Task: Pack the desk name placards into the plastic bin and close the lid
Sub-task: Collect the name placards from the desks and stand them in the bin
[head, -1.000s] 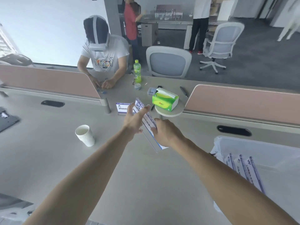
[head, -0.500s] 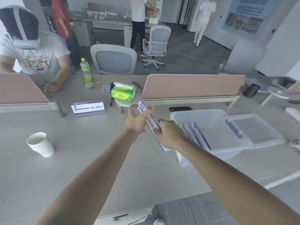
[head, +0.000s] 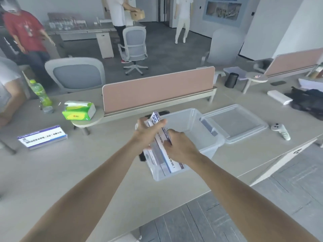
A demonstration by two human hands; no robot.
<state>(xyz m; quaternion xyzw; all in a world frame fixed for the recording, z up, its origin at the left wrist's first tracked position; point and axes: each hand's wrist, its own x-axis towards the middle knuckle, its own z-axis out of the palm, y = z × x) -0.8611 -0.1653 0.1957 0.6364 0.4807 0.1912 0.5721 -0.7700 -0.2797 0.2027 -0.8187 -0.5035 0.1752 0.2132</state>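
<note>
Over the near left corner of the plastic bin [head: 210, 147], both hands hold one desk name placard [head: 160, 134], tilted with its upper end leaning away from the person and its lower end down inside the bin's walls. The left hand [head: 147, 131] grasps the upper end, thumb laid across the printed face and fingers spread behind it. The right hand [head: 180, 148] grips the placard lower down, its fingers curled onto the right edge. More stored placards [head: 151, 158] stand on edge against the bin's left wall, blurred through the clear plastic, so their number cannot be told.

The bin sits on the desk [head: 87, 172] toward its near edge, just in front of the pink divider [head: 157, 91]. Its lid [head: 234, 123] lies off, flat on the desk, touching the bin's right side. A white controller [head: 280, 131] rests just beyond the lid, nearer the desk's right edge.

Toward the left edge another loose placard [head: 42, 137] stands upright on the desk, well apart from the bin. Behind it, a green tissue pack [head: 78, 110] sits on a small round shelf, with a green bottle [head: 41, 93] farther left.
</note>
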